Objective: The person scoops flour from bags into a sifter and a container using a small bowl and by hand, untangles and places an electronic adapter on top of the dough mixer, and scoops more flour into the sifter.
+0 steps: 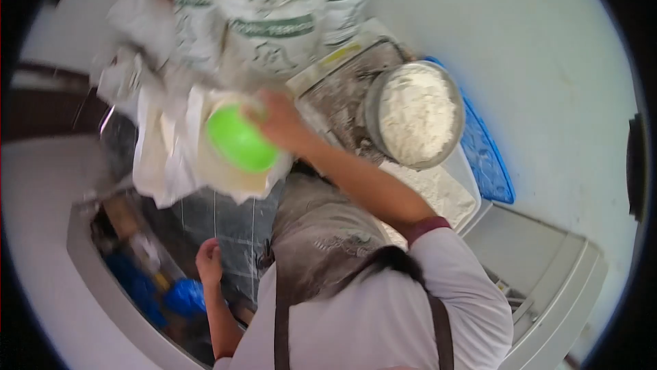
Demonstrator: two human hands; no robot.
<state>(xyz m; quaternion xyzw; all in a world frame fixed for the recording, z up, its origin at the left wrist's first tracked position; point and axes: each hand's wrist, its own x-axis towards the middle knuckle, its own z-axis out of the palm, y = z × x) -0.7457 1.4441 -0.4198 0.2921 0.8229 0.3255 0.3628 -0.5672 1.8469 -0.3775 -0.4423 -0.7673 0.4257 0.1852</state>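
Gripping the green bowl [239,143] between nine and ten o'clock from mid-view, with the fingers of the right hand [279,122] closed on its one-o'clock rim. Holding it over the inner sack [207,168], open at nine o'clock; cannot tell whether touching. Just beside, farther out at nine, seeing the outer sack [152,154], open too. At eight o'clock, carrying the left hand [209,264] low, fingers bent, near a blue bag [185,296]; cannot tell how far closed. At two o'clock, seeing a steel bowl [374,113] heaped with powder [421,113], beside a dusty tray [342,93]. Between three and four, finding a white tub [471,177] with more powder; at three, a blue crate [488,151]. Toward eleven, seeing printed sacks [274,34].
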